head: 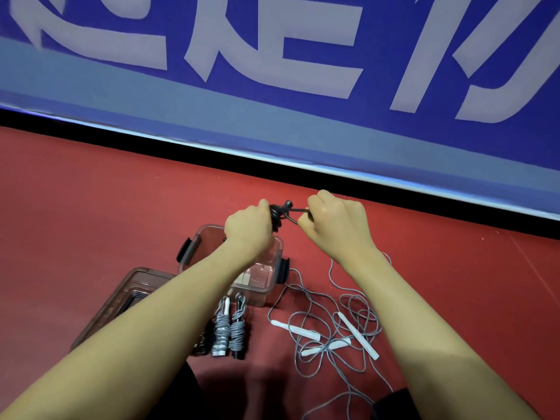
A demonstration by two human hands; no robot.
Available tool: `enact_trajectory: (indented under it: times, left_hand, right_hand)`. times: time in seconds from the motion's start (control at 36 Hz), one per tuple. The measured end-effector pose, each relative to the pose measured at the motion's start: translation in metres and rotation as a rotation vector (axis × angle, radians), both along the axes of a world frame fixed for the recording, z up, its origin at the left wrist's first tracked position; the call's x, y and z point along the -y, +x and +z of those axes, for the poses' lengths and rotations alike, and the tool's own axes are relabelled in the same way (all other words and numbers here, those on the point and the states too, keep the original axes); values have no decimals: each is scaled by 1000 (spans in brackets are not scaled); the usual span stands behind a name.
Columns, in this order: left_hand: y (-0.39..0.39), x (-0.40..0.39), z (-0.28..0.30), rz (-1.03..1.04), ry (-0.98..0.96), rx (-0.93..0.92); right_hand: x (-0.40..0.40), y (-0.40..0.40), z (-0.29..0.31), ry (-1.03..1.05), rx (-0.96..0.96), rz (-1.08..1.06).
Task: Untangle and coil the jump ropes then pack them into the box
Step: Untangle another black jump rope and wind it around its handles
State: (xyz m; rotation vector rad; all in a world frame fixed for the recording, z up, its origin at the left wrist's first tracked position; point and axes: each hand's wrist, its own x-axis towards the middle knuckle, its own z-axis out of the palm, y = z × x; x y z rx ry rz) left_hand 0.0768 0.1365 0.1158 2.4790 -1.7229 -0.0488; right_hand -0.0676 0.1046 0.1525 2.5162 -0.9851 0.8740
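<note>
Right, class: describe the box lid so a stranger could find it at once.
Start at the clear plastic box on the red floor. The lid lies flat to its left, partly under the left forearm. Unlike the box, it is shallow and brownish, with ridges.

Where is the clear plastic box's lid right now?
In the head view, the clear brownish plastic lid lies flat on the red floor, lower left, just left of the open clear plastic box, partly under the left forearm.

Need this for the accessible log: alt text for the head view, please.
Both hands hold a black jump rope up over an open clear box; the left hand grips the coiled bundle and the right hand pulls its loose end. On the red floor lie coiled ropes, the lid and a tangled grey rope.
</note>
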Motion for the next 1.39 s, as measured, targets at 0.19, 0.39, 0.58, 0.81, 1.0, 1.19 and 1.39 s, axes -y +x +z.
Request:
enact_trajectory:
  times: [0.19,0.39,0.58,0.81,1.0,1.19,1.39]
  left_hand:
    - [10,4,10,78,-196,-220]
    - [8,6,11,-16,-379,-506]
    - [11,3,13,-317,-368,-673]
    - [11,-6,13,-640,-161,-578]
    - [-1,-11,15,-727,94,-127]
    - [-17,-11,11,-608,133,158]
    - [-18,-7,-7,-377,134,215]
  right_hand:
    - [6,-6,-8,459,-147,-146]
    - [12,-5,-24,790,-30,-140]
    - [24,-13,-29,847,107,-147]
    - [30,-31,-13,618,-82,-159]
    - [25,-25,-7,380,-422,-152]
    - [16,-12,-2,286,-480,-146]
    - [12,-10,-7,279,-529,-55]
